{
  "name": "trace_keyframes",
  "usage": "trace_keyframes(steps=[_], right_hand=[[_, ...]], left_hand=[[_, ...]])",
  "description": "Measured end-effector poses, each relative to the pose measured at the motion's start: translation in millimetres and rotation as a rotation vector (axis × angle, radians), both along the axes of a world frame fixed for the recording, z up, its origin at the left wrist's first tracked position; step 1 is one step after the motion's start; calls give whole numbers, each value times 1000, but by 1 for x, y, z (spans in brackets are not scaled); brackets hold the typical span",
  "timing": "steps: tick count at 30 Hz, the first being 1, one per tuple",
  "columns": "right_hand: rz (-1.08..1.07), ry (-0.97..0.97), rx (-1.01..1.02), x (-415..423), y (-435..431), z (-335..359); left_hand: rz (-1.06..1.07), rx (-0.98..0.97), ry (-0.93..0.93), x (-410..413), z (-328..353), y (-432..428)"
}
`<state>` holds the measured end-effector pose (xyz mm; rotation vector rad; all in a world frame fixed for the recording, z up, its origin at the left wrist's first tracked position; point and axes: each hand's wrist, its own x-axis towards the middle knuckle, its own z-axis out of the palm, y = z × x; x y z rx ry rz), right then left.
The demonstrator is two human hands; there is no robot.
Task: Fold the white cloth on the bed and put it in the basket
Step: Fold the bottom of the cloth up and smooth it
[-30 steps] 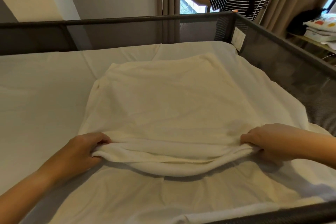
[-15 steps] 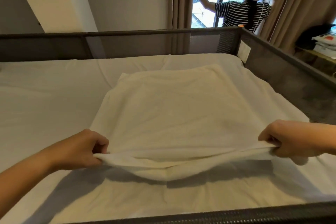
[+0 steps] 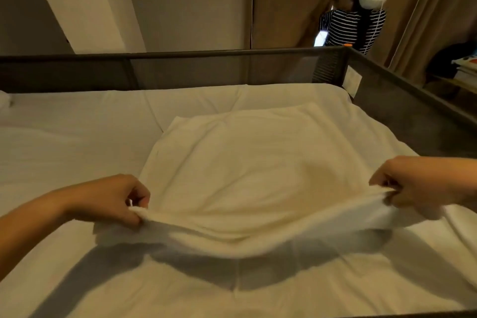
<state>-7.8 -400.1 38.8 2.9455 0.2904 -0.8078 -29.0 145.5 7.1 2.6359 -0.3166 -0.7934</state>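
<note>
Two hands hold the near edge of the white cloth (image 3: pixel 247 175), which lies spread over the middle of the bed (image 3: pixel 64 142) with its far part flat on the sheet and its near hem lifted clear. That raised hem sags in a shallow curve between the grips and throws a dark shadow onto the sheet below it. On the person's left, the left hand (image 3: pixel 113 199) is closed in a pinch on the cloth's near left corner, thumb under and fingers curled over the bunched fabric. On the other side the right hand (image 3: pixel 413 183) is closed the same way on the near right corner, a little higher and close to the bed's side. Around the mattress runs a dark mesh rail (image 3: pixel 232 54), seen along the far side and down the right. Beyond its far right corner stands another person in a striped top (image 3: pixel 353 28), wearing a white headset and facing the brown curtains (image 3: pixel 289 0). Further right, some stacked things sit on a shelf, too dim to make out.
</note>
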Motion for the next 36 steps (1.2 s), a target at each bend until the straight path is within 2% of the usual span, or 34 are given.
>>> trace_keyframes(steps=[6,13,24,36], right_hand=[[61,-312,97,59,-1,21],[22,-564,50,149,0,14],[-115,-628,176,261,25,-17],[-267,-632,104,316,49,-60]], left_hand=[[91,-48,-218,66,11,21],[254,-43,-428,151,13,24],[452,-43,-648,276,-24,24],[460,-1,-532,335,-79,28]])
